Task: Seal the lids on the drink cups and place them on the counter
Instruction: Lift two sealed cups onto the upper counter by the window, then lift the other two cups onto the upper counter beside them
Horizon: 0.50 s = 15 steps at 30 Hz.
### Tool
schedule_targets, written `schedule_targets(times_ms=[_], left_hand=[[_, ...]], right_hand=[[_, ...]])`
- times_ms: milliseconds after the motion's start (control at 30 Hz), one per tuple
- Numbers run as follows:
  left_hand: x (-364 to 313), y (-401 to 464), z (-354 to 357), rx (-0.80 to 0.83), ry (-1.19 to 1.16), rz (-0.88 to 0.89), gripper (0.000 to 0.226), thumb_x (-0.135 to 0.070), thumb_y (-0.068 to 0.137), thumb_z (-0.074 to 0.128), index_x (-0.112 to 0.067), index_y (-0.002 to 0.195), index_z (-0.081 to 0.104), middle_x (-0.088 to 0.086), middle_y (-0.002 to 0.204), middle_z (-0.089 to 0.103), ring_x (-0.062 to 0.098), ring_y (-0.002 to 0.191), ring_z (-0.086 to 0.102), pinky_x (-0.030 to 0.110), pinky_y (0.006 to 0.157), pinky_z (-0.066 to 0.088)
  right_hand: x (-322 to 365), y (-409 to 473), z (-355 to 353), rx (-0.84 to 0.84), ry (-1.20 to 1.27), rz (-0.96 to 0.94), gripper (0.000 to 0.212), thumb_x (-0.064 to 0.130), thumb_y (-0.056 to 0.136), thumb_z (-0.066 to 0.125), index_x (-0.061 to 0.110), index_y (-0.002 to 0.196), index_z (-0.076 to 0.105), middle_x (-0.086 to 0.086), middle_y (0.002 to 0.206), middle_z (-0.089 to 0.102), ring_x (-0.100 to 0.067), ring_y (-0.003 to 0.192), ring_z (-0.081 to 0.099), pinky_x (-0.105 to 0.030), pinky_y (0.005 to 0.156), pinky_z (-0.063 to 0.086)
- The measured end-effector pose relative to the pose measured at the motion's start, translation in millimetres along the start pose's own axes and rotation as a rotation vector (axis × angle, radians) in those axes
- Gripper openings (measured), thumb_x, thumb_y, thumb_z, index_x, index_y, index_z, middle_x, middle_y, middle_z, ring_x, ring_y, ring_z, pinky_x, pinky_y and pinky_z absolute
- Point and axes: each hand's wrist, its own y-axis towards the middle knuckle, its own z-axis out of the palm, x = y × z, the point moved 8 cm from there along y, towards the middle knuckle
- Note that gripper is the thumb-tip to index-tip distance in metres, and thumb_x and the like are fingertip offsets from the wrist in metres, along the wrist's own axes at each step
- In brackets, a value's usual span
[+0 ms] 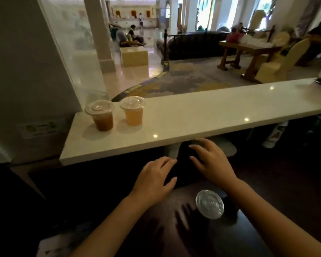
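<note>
Two lidded drink cups, one brown and one orange, stand at left on the white desk. Below centre, left hand and right hand hover spread, holding nothing; a loose lid lies lower right.

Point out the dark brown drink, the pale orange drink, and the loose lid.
dark brown drink (pixel 103 121), head view, cup wall
pale orange drink (pixel 134 115), head view, cup wall
loose lid (pixel 209 203), head view, lid centre

On the white bench stand two lidded cups, brown drink beside orange drink, while my left grip and right grip hover empty, fingers spread, near a clear lid on the dark surface.
</note>
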Motion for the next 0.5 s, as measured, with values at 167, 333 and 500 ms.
schedule_targets(times_ms=[167,333,500], left_hand=[[-49,-21,77,0.202,0.025,0.046,0.062,-0.046,0.086,0.048,-0.029,0.141,0.023,0.002,0.150,0.024,0.017,0.136,0.023,0.032,0.110,0.021],[-67,-30,140,0.337,0.050,-0.080,0.081,-0.056,0.076,0.052,-0.035,0.142,0.010,0.001,0.156,-0.003,0.019,0.142,-0.005,0.043,0.114,0.010],[-67,-27,188,0.365,0.109,-0.193,0.081,-0.048,0.072,0.064,-0.033,0.140,0.022,0.004,0.156,0.003,0.024,0.142,-0.005,0.054,0.111,0.017]], right_hand=[[-66,-89,-3,0.069,-0.051,0.208,0.039,0.023,0.076,0.073,0.013,0.112,0.063,-0.019,0.118,0.059,-0.037,0.108,0.056,-0.048,0.083,0.048],[-124,-139,6,0.177,-0.090,0.269,0.047,0.031,0.066,0.080,0.014,0.107,0.065,-0.021,0.121,0.058,-0.041,0.112,0.054,-0.050,0.081,0.049],[-159,-156,31,0.297,-0.083,0.173,0.059,0.042,0.057,0.080,0.024,0.109,0.058,-0.018,0.129,0.054,-0.041,0.124,0.044,-0.055,0.084,0.048]])
